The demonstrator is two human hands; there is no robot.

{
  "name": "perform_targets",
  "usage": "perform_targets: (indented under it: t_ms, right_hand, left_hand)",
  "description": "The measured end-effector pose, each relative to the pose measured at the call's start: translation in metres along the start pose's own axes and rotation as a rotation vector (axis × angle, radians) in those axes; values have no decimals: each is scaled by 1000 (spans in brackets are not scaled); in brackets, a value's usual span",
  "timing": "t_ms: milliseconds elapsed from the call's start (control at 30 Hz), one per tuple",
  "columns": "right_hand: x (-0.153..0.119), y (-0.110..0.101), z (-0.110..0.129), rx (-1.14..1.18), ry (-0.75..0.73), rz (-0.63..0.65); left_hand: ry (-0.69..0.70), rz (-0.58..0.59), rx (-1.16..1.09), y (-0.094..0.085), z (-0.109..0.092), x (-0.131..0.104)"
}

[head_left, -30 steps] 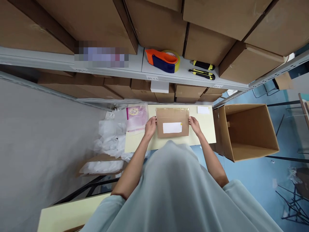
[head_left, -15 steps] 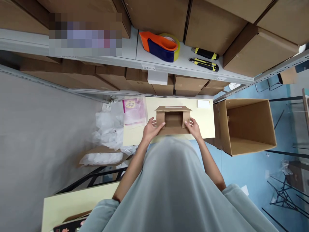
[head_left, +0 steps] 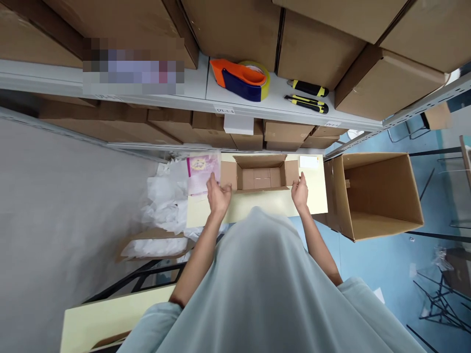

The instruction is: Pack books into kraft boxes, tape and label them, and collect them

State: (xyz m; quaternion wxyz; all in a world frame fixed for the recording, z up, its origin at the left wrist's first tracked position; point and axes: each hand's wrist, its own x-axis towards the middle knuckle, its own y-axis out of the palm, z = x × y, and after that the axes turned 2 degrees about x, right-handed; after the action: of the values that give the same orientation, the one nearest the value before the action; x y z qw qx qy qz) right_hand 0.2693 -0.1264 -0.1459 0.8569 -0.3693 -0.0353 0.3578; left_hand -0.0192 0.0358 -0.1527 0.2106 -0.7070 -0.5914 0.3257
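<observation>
A small cardboard box (head_left: 262, 179) stands with its opening facing up on the pale yellow table (head_left: 253, 208), its side flaps spread outward. Beside the left flap is my left hand (head_left: 218, 193), fingers apart and nothing held. My right hand (head_left: 300, 191) is at the outer edge of the right flap, its fingers raised and apart, also holding nothing. A pink and white printed sheet (head_left: 203, 171) lies left of the box, partly behind my left hand. Behind the right flap sits a small white label (head_left: 309, 162).
A large open carton (head_left: 382, 191) stands right of the table. White plastic wrap (head_left: 167, 196) is heaped on the left. On the shelf above are an orange and blue tape dispenser (head_left: 241, 81), two cutters (head_left: 307, 95) and several cartons (head_left: 235, 29).
The small box has turned so its opening faces up, and its side flaps have swung outward. Both hands have let go of it and moved apart to its sides.
</observation>
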Motion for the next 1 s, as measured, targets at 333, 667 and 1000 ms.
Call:
perform_targets:
  t_ms: [333, 667, 1000]
  right_hand:
    - [17, 0, -17, 48, -34, 269]
    - [6, -32, 1, -75, -83, 272]
    - [-116, 113, 192, 60, -381, 612]
  left_hand:
    - [-42, 313, -138, 22, 12, 8]
    - [-29, 331, -326, 9, 38, 4]
    - [-466, -149, -452, -64, 199, 113]
